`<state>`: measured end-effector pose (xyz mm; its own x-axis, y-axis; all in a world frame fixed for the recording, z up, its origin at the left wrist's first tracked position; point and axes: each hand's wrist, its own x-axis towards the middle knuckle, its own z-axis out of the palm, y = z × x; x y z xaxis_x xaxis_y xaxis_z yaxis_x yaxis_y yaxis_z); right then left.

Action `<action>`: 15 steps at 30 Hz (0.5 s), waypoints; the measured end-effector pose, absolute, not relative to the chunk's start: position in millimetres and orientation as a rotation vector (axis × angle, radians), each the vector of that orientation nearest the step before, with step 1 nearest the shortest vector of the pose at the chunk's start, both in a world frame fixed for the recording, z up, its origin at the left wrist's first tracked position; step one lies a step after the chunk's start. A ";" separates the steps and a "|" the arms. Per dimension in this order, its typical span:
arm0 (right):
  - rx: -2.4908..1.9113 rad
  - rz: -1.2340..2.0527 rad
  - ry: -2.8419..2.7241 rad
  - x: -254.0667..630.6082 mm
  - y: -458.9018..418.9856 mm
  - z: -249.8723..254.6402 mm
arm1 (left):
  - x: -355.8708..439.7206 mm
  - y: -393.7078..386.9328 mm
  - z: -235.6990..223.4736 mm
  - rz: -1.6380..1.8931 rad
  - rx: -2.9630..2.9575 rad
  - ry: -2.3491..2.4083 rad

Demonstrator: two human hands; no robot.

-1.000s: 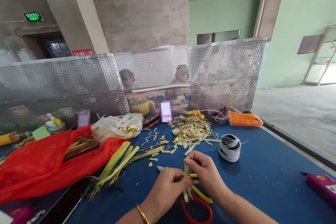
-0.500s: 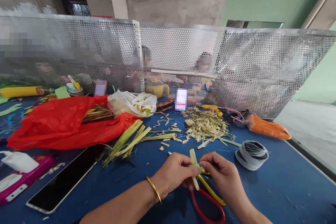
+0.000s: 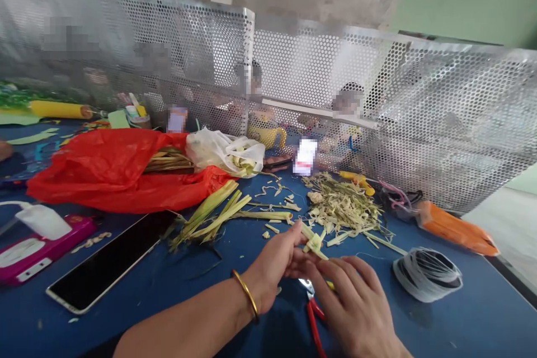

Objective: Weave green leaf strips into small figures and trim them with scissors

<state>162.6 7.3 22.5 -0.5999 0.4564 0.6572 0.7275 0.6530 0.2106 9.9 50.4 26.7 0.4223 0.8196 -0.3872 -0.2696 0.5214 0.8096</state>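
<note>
My left hand, with a gold bangle at the wrist, pinches a small folded piece of pale green leaf strips. Its strip ends stick out past the fingers. My right hand lies just below and to the right, palm down, fingers stretched out and apart. The right fingertips are close to the left fingers; whether they touch the piece I cannot tell. Partly under my right hand, scissors with red and yellow handles lie on the blue table, mostly hidden.
Leaf shavings are heaped ahead, with leaf stalks to their left. A spool of grey cord and an orange packet lie right. Left are a red bag, a phone and a power strip. A perforated screen stands behind.
My right hand has let go of the leaf piece and moved down, its fingers spreading over the scissors. My left hand has turned and keeps the piece. The view has shifted.
</note>
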 end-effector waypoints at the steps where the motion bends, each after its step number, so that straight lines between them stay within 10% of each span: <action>1: -0.913 -0.681 -2.329 162.2 7.0 18.7 | 11.2 48.5 25.8 0.758 0.739 0.863; 15: -0.839 -0.952 -2.548 170.0 15.5 15.3 | 19.8 38.6 21.8 0.817 0.829 0.910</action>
<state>170.0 15.5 15.3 -0.7867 0.4188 0.4536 0.6136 0.6109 0.5002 19.8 38.6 21.8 0.3784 0.8641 -0.3320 -0.2373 0.4372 0.8675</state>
